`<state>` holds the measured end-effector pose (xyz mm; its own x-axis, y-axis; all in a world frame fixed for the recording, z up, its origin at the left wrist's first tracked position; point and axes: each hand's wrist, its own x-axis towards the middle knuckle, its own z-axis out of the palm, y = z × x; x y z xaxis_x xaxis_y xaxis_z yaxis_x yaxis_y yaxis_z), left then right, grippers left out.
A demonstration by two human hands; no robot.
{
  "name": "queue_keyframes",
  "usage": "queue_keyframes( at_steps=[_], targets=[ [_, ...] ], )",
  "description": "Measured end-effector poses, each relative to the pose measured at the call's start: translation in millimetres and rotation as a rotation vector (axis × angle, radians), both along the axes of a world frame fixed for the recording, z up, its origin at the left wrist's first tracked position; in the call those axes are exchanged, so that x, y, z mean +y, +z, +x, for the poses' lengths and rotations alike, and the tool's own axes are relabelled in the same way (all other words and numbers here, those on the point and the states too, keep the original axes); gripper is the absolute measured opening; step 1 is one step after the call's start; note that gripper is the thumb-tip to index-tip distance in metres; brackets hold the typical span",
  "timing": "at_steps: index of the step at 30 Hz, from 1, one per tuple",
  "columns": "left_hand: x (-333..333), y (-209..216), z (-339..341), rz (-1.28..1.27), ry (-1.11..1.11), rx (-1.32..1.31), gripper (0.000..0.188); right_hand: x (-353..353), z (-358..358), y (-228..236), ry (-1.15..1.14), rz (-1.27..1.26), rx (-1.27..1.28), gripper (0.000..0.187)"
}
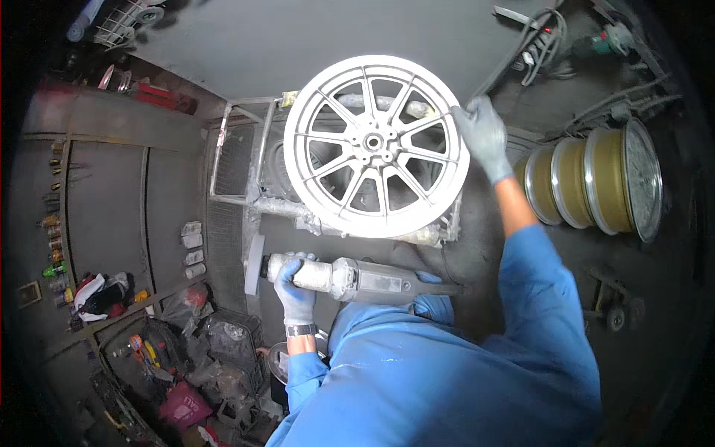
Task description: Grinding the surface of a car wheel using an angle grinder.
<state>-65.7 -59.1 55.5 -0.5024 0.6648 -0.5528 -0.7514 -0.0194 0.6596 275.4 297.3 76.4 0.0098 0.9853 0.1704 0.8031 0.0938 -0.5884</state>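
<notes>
Head view: pale spoked wheel (372, 130) on the stand, power tool (380, 281) in the left hand (296, 294)

Observed from beside the bench. Wheel sits on a dusty metal stand (279, 206), rim bright under the light, hub facing up toward the wearer.

Right hand (485, 135), gloved in grey: at the rim's right edge, fingers touching it. Whether they close beneath the rim, I cannot tell. Arm extended, blue sleeve (540, 276) pushed back from the wrist.

Left hand, also gloved: fingers wrapped round the barrel of the tool near its front end. Dark-banded watch (301, 329) on that wrist. Tool lies crosswise between the wheel and the wearer's body, apart from the wheel; pale disc (254, 265) at its left end, seen nearly edge-on.

Surroundings: gold-coloured wheel rims (607, 182) with shiny edges, in a row on the right, near the right forearm. Looped cables (547, 56) at upper right. Dark crate (234, 335) at lower left, among mixed clutter. Small bottles (52, 231) lined up along the far left.
</notes>
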Motion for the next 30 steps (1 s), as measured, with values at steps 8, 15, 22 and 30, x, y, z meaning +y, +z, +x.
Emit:
queue_keyframes(
  at_steps=[8, 15, 22, 30],
  targets=[
    [1, 15, 12, -0.072, 0.121, 0.004, 0.033, 105, -37, -33, 0.296, -0.24, -0.229, 0.067],
    [4, 14, -1, -0.057, 0.047, 0.0, 0.035, 77, -18, -50, 0.177, -0.223, 0.011, 0.065],
    [12, 9, -31, 0.031, -0.155, 0.024, 0.033, -44, 1, -115, -0.361, -0.088, 0.202, 0.048],
    [3, -29, -75, 0.25, -0.471, 0.323, 0.041, -222, -27, -84, -0.044, -0.368, -0.01, 0.045]
  ],
)
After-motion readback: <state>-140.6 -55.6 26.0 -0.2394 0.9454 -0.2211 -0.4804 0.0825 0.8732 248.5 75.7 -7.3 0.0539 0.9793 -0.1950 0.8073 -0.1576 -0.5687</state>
